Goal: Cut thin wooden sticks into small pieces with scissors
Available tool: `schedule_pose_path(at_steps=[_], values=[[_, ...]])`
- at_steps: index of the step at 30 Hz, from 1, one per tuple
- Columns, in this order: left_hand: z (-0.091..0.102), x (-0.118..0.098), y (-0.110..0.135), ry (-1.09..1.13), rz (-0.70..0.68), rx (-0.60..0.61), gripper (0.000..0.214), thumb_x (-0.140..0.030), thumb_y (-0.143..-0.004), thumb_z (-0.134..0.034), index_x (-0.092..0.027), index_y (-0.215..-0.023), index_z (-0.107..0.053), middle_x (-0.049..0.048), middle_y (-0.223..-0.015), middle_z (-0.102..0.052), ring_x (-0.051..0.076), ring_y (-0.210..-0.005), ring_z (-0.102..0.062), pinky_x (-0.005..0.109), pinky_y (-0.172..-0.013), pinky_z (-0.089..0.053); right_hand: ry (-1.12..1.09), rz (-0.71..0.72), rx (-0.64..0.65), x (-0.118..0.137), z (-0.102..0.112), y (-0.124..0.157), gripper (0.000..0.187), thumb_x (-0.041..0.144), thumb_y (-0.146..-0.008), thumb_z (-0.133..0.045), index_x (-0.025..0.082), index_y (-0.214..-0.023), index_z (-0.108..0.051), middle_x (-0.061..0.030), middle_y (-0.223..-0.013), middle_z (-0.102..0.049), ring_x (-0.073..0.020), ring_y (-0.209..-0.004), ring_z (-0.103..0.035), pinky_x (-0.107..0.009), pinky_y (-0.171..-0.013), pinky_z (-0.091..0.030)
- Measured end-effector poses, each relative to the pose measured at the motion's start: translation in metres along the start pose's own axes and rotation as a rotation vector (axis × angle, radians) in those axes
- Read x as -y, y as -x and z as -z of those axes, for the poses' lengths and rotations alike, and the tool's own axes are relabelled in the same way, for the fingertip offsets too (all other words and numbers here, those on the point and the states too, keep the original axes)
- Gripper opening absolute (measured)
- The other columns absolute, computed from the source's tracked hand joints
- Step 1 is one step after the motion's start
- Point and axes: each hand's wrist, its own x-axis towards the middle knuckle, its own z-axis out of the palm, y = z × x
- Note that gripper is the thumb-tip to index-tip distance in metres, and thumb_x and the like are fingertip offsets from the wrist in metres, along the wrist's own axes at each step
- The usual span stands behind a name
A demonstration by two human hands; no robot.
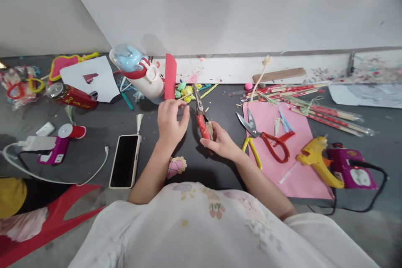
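Observation:
My right hand (220, 141) is closed round the red handles of a pair of pliers (200, 118), whose metal jaws point away from me toward the wall. A piece of tan tape or wrapping shows on the handle beside my thumb. To the left, my left hand (172, 122) is curled above the table, with a thin wooden stick (183, 97) coming out at its fingertips. Behind the plier jaws lies a small heap of yellow and green crumpled pieces (187, 92). A pink cone-shaped piece with a beige ruffled edge (176, 166) lies near my left forearm.
On the right, red-handled scissors (275, 146) and a yellow glue gun (317, 159) rest on pink paper (301, 184), beside a purple power strip (353, 167). At left stand a white bottle (147, 83) and a red strip (170, 76); a phone (125, 161) and red can (73, 97) lie nearby.

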Motion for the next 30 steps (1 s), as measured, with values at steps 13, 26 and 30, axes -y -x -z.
schedule_pose_path(at_steps=[13, 26, 30], values=[[0.01, 0.02, -0.01, -0.258, -0.148, 0.015, 0.023, -0.032, -0.092, -0.046, -0.018, -0.105, -0.059, 0.0094, -0.099, -0.065, 0.021, -0.099, -0.059, 0.035, -0.092, -0.044, 0.153, -0.015, 0.015, 0.011, -0.005, 0.001, 0.044, 0.042, -0.072, -0.067, 0.019, -0.098, -0.039, 0.005, -0.069, -0.046, -0.0102, -0.056, -0.042, -0.025, -0.054, -0.037], [0.017, 0.028, -0.007, -0.12, -0.188, -0.056, 0.021, -0.032, -0.091, -0.051, -0.019, -0.092, -0.067, 0.0076, -0.089, -0.071, 0.018, -0.086, -0.066, 0.031, -0.083, -0.049, 0.138, 0.111, 0.116, 0.011, -0.002, 0.006, 0.046, 0.036, -0.069, -0.072, 0.02, -0.1, -0.042, 0.0042, -0.074, -0.045, -0.0089, -0.059, -0.041, -0.023, -0.055, -0.037], [0.021, 0.029, -0.008, -0.128, -0.23, -0.047, 0.021, -0.03, -0.09, -0.052, -0.018, -0.091, -0.068, 0.0075, -0.086, -0.072, 0.016, -0.082, -0.067, 0.029, -0.079, -0.05, 0.136, 0.109, 0.127, 0.01, -0.002, 0.006, 0.048, 0.034, -0.069, -0.072, 0.02, -0.104, -0.042, 0.0036, -0.077, -0.045, -0.0092, -0.06, -0.042, -0.023, -0.055, -0.038]])
